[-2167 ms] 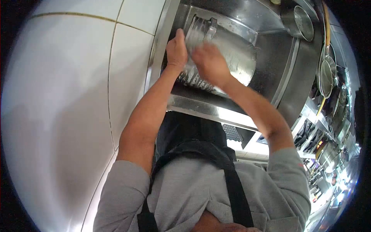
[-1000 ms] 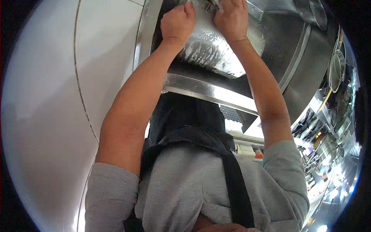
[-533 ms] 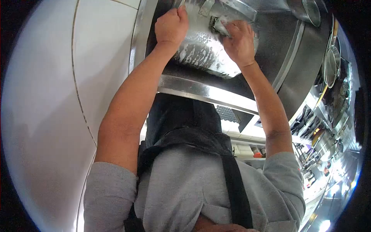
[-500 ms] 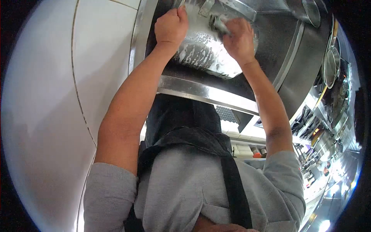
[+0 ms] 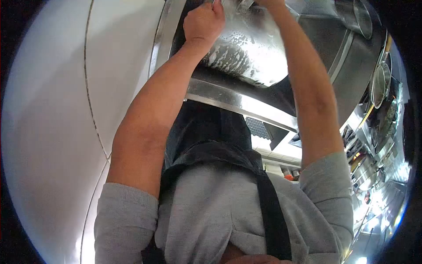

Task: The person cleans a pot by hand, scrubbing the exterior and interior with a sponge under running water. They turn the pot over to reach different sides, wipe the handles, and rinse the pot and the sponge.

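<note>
A soapy metal container point(image 5: 250, 57) lies tilted in the steel sink point(image 5: 220, 93), with white suds streaked over its surface. My left hand point(image 5: 204, 22) is closed on the container's edge at the upper left. Up at the top edge of the view, my right hand point(image 5: 269, 2) is mostly cut off, over the far part of the container. Its fingers, and whatever they hold, are out of sight.
A white tiled wall point(image 5: 48, 110) rises at the left. Strainers point(image 5: 380, 83) hang at the right, with a round metal sieve point(image 5: 361, 20) at the upper right. Metal pots point(image 5: 365, 174) and utensils stand farther off at the right.
My right hand has moved up and away toward the top edge, and the scrubber seen in it before is out of view. My left hand keeps its grip; the whole view has shifted slightly.
</note>
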Available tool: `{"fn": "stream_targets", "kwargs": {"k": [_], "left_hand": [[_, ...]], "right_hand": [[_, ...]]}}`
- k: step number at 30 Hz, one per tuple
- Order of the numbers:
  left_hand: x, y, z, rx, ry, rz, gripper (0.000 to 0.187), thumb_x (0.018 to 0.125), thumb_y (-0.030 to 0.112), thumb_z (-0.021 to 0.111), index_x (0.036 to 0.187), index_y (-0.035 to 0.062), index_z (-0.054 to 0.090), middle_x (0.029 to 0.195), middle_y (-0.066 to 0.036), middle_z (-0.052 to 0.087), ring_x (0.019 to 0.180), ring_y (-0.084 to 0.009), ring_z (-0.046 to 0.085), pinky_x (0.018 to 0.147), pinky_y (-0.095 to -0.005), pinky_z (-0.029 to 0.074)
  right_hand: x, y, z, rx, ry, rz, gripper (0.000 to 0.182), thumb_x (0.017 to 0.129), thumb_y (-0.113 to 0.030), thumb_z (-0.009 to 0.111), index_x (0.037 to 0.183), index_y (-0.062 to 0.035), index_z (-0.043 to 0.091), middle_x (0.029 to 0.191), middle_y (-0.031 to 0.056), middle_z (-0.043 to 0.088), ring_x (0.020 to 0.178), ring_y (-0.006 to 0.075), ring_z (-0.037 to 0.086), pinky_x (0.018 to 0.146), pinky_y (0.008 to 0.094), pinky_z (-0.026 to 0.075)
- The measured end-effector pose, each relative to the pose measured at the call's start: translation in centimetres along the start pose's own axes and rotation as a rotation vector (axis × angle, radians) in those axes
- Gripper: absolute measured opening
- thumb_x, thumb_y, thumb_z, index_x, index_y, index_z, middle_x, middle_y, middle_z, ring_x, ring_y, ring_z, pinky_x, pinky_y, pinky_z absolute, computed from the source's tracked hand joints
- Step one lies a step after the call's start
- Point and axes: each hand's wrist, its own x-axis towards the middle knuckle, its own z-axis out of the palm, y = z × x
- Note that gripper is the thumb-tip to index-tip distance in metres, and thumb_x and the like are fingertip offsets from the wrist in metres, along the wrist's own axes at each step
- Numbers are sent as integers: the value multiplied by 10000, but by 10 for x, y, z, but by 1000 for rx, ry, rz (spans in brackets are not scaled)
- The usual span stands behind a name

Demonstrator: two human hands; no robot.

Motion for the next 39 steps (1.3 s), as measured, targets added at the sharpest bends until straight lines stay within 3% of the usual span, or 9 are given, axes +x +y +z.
{"fn": "stream_targets", "kwargs": {"k": [1,3,5,11,26,28,33,35,39], "left_hand": [[1,1,0,8,-34,-42,483,1054,316,502,736,-23,635,686,-233,633,623,-435,635,588,-526,502],[-2,1,-6,-51,-60,-28,483,1055,318,499,747,-26,640,690,-237,634,626,-434,638,590,-524,505],[3,1,-5,-107,-60,-17,484,1055,321,496,757,-30,646,694,-240,635,630,-434,641,593,-522,507],[-3,-4,0,-64,-22,2,482,1062,312,477,771,-32,648,723,-242,647,661,-439,648,619,-517,513],[1,-4,1,-126,4,54,478,1065,297,490,753,-37,633,702,-245,629,635,-436,640,583,-514,494],[1,-5,0,-93,-81,-18,543,1060,427,413,851,21,708,859,-263,702,820,-520,667,776,-596,536],[3,-1,-1,-129,-105,-32,557,1065,431,400,859,21,716,874,-276,701,830,-525,665,798,-598,533],[-1,-5,-3,-95,-129,-51,557,1065,430,401,862,20,717,877,-276,702,833,-527,664,802,-595,534],[3,-7,0,-82,-53,5,483,1069,301,487,760,-37,639,689,-246,617,623,-442,626,582,-519,486]], "right_hand": [[-24,-7,1,95,337,-109,385,950,-296,655,1178,8,715,1202,252,683,1108,413,670,939,486,532],[-70,-22,2,69,338,-83,302,878,-139,646,1135,7,707,1138,248,660,1067,438,642,916,530,511],[-95,-21,15,86,661,-434,307,796,-61,641,1092,3,691,1105,236,633,1012,444,602,896,536,493],[-123,-20,20,23,732,-500,311,736,-35,631,1039,4,688,1038,213,626,989,412,568,887,529,473],[-138,-40,-13,-229,288,-340,218,810,-62,633,1015,-39,703,1025,165,611,1022,384,609,887,503,507],[-148,-26,-5,-175,318,-341,294,822,-80,634,1104,-66,716,1108,182,629,1077,398,621,930,497,518],[-144,-25,-19,-61,448,-250,412,812,-59,627,1205,-124,734,1197,158,648,1115,400,634,967,479,533],[-130,-29,-15,-134,671,-459,284,803,-42,625,1077,-31,698,1041,182,616,994,407,616,890,501,510],[-141,-24,2,-33,360,-242,375,874,-117,658,1234,-14,672,1265,259,614,1134,465,585,1008,506,474]]}}
